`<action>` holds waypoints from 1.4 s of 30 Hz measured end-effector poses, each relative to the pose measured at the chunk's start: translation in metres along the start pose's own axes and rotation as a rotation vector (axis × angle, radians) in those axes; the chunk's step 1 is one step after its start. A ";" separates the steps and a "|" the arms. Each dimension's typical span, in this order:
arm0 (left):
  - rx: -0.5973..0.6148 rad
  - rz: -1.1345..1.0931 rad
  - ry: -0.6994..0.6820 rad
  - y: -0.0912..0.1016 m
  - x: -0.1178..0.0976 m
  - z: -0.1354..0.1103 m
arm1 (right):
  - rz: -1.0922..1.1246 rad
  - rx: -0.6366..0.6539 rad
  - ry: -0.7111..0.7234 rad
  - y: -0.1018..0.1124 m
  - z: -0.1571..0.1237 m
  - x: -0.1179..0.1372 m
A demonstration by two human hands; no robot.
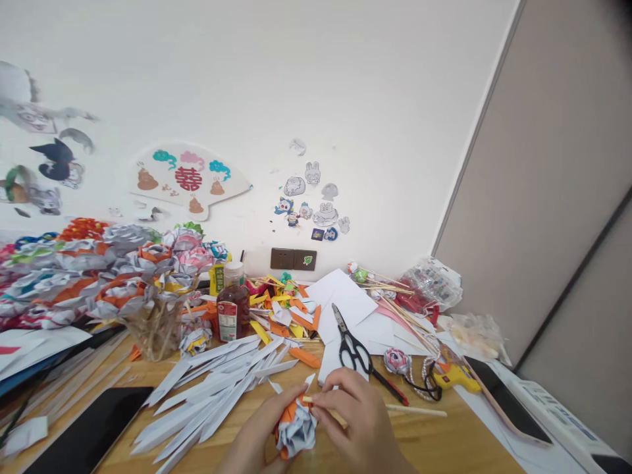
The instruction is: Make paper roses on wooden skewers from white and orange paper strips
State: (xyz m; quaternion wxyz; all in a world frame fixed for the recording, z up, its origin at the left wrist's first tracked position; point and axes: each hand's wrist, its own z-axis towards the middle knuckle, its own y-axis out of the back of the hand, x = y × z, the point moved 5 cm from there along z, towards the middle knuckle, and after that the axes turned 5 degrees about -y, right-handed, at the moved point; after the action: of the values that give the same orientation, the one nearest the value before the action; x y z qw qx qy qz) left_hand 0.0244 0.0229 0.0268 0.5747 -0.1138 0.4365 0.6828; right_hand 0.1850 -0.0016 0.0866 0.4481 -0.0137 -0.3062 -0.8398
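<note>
A paper flower in white and orange sits low in the middle of the view. My left hand is closed around its left side. Between the thumb and fingers of my right hand is a pale thin stick, its end showing against the flower's top; the rest is hidden by the fingers. Left of the hands lies a heap of folded white paper strips. Black-handled scissors rest open on white sheets just beyond my right hand.
Many finished paper flowers crowd the left back beside a labelled bottle. Orange and yellow folded paper lies behind. At right are a yellow glue gun, a small paper rose and a phone. Another dark phone lies front left.
</note>
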 end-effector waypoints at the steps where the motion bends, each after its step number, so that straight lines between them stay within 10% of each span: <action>1: 0.003 -0.002 -0.005 0.000 0.000 0.000 | 0.010 0.006 -0.004 0.000 0.000 0.000; 30: -0.006 0.051 -0.119 0.000 -0.009 -0.001 | -0.115 0.004 0.118 -0.002 -0.002 0.009; 42: 0.024 0.017 -0.117 -0.004 -0.007 -0.003 | 0.162 0.156 -0.132 -0.006 0.000 -0.004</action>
State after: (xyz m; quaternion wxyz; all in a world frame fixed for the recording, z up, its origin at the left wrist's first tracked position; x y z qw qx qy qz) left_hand 0.0296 0.0158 0.0278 0.5947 -0.0632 0.4112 0.6879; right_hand 0.1832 0.0040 0.0827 0.4932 -0.0589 -0.3971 -0.7718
